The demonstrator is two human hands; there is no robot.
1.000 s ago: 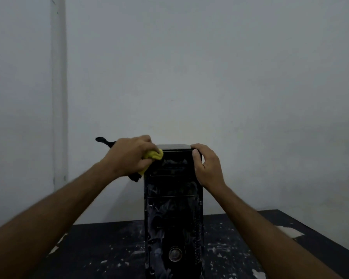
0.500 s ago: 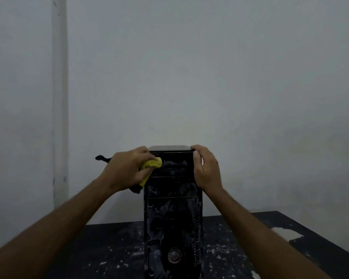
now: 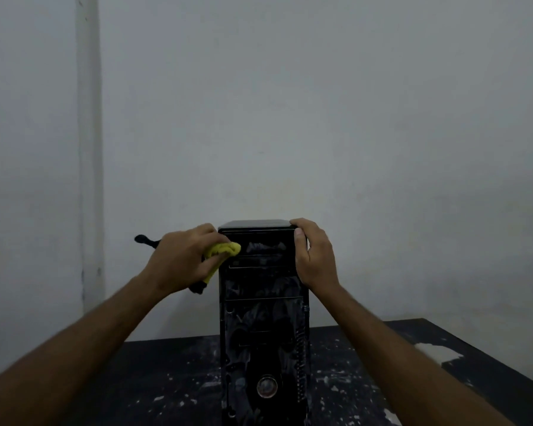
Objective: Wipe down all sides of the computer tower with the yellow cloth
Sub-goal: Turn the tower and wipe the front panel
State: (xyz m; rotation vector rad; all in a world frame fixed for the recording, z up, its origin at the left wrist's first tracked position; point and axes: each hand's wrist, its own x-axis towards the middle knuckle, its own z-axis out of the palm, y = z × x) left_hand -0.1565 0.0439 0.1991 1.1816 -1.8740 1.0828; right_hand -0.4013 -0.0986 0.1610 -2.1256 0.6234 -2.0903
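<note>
The computer tower (image 3: 263, 318) stands upright at the 6 o'clock position of the view, on a black table (image 3: 173, 379) whose surface is flecked and chipped with white patches. The case is a tall rectangular box, glossy black, its front panel smeared with pale streaks and dust; horizontal drive-bay seams cross the upper half, and a round button sits low on the panel.

The left hand (image 3: 182, 259) is at 9 o'clock of the tower's top, fingers curled round the yellow cloth (image 3: 223, 250). The cloth is soft and bunched into a wad; its forward end touches the upper left of the front panel, beside the top bay. A black strap-like item (image 3: 145, 240), thin and dark, shows past the knuckles at 10 o'clock and again below the hand; what it is cannot be told.

The right hand (image 3: 313, 256) is at 3 o'clock of the tower's top, clasping the upper right corner: fingers bent over the top edge, thumb laid flat down the front panel's right margin.

Behind stands a plain matt grey-white wall (image 3: 320, 118), with a vertical raised strip (image 3: 88, 149) at 10 o'clock.
</note>
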